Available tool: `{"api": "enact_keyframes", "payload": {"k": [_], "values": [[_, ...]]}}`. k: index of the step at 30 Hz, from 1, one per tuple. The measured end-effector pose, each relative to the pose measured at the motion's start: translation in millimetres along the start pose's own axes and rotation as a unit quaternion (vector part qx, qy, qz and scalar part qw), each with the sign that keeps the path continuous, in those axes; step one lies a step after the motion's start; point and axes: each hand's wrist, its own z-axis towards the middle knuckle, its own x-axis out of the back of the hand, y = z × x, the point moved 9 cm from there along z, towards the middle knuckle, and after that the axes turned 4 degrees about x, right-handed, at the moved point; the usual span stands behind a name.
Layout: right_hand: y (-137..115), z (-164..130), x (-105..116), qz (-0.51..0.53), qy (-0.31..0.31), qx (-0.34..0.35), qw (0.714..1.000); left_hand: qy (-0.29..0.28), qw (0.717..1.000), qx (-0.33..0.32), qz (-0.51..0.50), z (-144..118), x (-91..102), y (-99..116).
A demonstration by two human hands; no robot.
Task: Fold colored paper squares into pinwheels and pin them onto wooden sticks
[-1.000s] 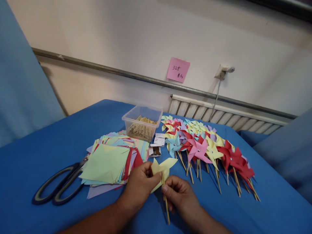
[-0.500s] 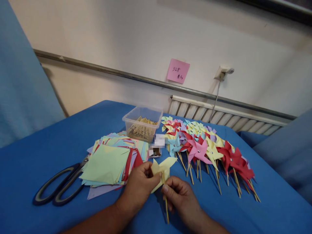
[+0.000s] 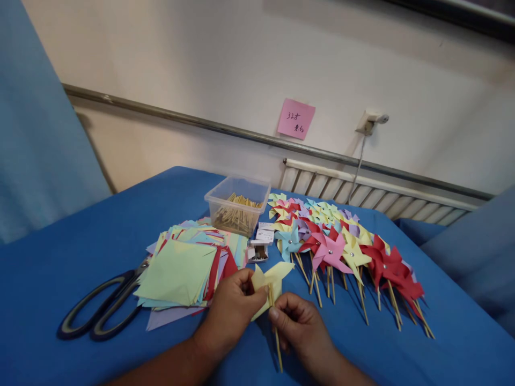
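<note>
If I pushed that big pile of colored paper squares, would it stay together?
Probably not. The paper stack is loose, thin sheets already fanned out unevenly, so they would likely slide apart. Each sheet looks light and floppy. The blue cloth underneath might grip only the bottom sheets.

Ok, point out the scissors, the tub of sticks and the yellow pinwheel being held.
scissors (image 3: 102, 311), head view, on the dark handle loops.
tub of sticks (image 3: 237, 203), head view, on the clear front wall.
yellow pinwheel (image 3: 276, 276), head view, on the upper paper blade between the hands.
</note>
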Motion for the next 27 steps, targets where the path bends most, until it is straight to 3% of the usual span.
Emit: {"api": "enact_keyframes", "payload": {"k": [21,27], "values": [[-1.4,-0.1,0.8,-0.001,0.018,-0.009,1.0,-0.004,0.999,-0.012,0.033,1.3,-0.3,-1.3],[-0.7,-1.4,-2.5,0.005,-0.017,-0.006,1.0,-0.006,1.0,0.002,0.02,1.6,-0.2,-7.0]]}}
